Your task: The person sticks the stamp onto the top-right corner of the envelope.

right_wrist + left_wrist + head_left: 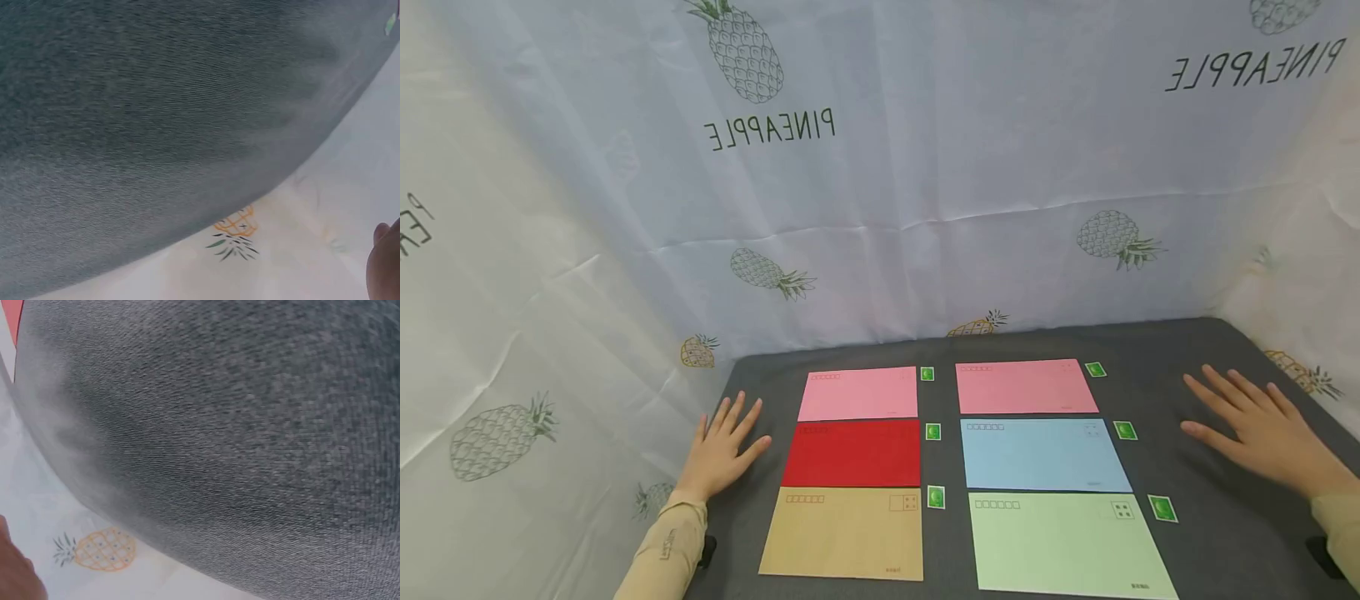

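In the head view my left hand (718, 454) is at the table's left side, palm down with fingers spread, holding nothing. My right hand (1258, 425) is likewise spread, palm down and bare, over the right side. Between them lie two columns of envelopes. The left column has a pink envelope (859, 394), a red envelope (852, 453) and a tan envelope (844, 537). In the right column are another pink envelope (1024, 388), a blue envelope (1045, 457) and a green envelope (1060, 546). A small green stamp (933, 432) lies beside the red one; each other envelope has one too.
A dark grey cloth (1150, 333) covers the table. White curtains (925, 167) printed with pineapples hang behind it and along both sides. The left wrist view shows mostly grey cloth (219, 437), as does the right wrist view.
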`<state>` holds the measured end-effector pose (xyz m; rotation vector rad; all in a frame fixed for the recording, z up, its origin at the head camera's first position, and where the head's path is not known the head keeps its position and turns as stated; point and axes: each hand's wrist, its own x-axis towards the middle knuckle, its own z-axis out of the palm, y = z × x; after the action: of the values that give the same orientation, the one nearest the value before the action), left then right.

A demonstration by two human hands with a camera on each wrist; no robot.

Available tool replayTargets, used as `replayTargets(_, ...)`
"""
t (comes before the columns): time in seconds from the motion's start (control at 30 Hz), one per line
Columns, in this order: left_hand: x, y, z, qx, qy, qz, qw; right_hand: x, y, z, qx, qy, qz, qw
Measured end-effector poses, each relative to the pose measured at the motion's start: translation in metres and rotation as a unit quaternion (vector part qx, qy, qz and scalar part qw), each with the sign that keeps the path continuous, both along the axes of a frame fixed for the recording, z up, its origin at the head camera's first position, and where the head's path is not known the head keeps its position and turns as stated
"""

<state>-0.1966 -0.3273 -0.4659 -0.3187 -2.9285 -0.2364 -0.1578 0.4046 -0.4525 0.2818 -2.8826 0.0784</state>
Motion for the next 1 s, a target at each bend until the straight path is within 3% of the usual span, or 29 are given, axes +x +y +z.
replayTargets(0.37, -0.006, 0.005, 0.012, -0.025, 0.084, -0.024, 0.9959, -0.001, -0.015, 0.019, -0.004, 0.024, 0.03, 0.999)
replayTargets(0.6, -0.008, 0.012, 0.019, -0.002, 0.081, -0.016, 0.9966, -0.005, -0.028, 0.032, -0.032, 0.018, 0.057, 0.998)
replayTargets(0.77, -0.01, 0.018, 0.02, 0.013, 0.104, -0.01, 0.9945, -0.009, -0.04, 0.038, -0.046, 0.014, 0.066, 0.997)
replayTargets(0.87, -0.012, 0.023, 0.019, 0.035, 0.114, -0.01, 0.9928, -0.011, -0.047, 0.04, -0.06, 0.009, 0.072, 0.996)
replayTargets(1.0, -0.015, 0.027, 0.017, 0.076, 0.101, -0.005, 0.992, -0.015, -0.057, 0.042, -0.077, 0.003, 0.078, 0.994)
